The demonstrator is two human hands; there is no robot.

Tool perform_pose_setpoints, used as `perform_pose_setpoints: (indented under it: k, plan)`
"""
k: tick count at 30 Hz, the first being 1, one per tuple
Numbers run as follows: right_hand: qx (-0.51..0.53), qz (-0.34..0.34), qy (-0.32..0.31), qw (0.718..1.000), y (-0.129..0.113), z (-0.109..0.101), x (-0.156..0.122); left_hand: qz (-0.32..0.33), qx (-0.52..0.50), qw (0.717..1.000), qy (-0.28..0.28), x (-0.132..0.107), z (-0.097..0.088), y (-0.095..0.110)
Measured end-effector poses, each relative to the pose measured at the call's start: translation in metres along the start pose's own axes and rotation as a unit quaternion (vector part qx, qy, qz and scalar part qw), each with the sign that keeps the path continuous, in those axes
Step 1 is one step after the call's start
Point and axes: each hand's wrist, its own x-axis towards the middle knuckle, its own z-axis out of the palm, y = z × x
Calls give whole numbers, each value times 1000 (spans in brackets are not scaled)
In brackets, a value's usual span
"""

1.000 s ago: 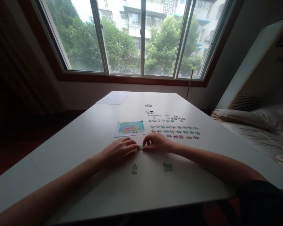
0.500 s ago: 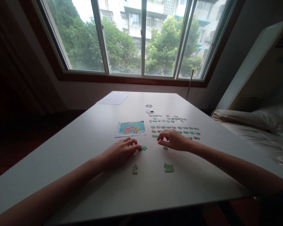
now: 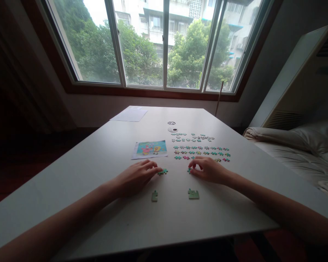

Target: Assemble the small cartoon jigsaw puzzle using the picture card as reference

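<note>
My left hand [image 3: 139,176] rests low over the white table, its curved fingertips on a small green-teal puzzle piece [image 3: 165,171]; the thumb is mostly hidden. Opposite it, my right hand [image 3: 209,169] pinches another teal puzzle piece [image 3: 189,170] between thumb and index finger. Closer to me lie a small green puzzle piece [image 3: 154,195] on the left and a larger green one [image 3: 193,194] on the right, neither touched. Just beyond my left hand is a printed cartoon picture [image 3: 149,149] on paper.
Rows of loose puzzle pieces [image 3: 199,147] spread beyond my right hand. Two round flat items [image 3: 172,129] lie further back, and paper sheets [image 3: 129,115] sit at the table's far left. A window [image 3: 164,43] is behind the table, a covered bed [image 3: 297,153] to the right.
My right hand has come down and its thumb and index finger have closed on the teal piece. The left hand stays almost in place at its piece.
</note>
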Motion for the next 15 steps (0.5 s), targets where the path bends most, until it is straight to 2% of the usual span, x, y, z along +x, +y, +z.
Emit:
perform_pose_setpoints:
  k: [6, 15]
  plan:
    - [-1, 1, -2, 1000, -2, 3, 0, 7, 6, 1000, 16, 0, 1, -1]
    - [3, 2, -6, 1000, -1, 3, -1, 3, -12, 1000, 10, 0, 2, -1]
